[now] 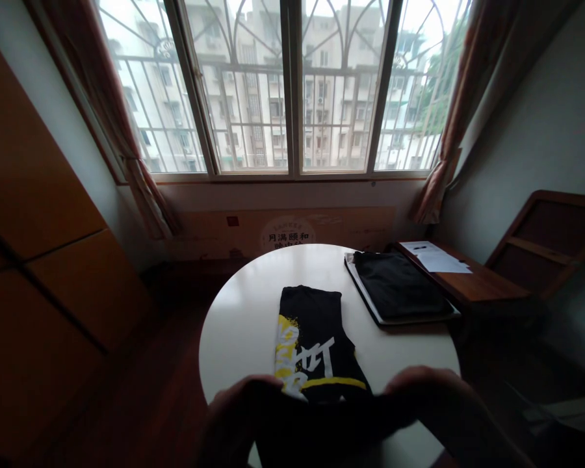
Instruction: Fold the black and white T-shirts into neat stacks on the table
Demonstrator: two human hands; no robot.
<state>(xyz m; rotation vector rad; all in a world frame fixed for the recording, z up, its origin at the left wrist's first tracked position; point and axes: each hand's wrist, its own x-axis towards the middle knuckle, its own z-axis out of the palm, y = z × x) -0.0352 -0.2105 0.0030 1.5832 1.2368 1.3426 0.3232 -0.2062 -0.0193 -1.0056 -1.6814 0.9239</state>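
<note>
Grip: left hand [241, 395] and right hand [428, 382] each closed on dark cloth [326, 422], spanning the table's [238, 325] near edge. Shirt [322, 318] lies just beyond, nearer the left, long axis toward the far edge; join with cloth unclear.

And here's the white table [238, 325], gleaming pale! On it, a black garment [316, 315], splashed yellow down its left edge, pale lettering over it, 1 yellow band crossing lower down! Right side of the table, plain black cloth [400, 286]; beyond that, white papers [443, 262] on reddish-brown wood [492, 286]! Behind the table, a tan panel [205, 227] with dark characters and 1 red square! Left of it, an orange-brown cabinet [34, 162]!
</note>
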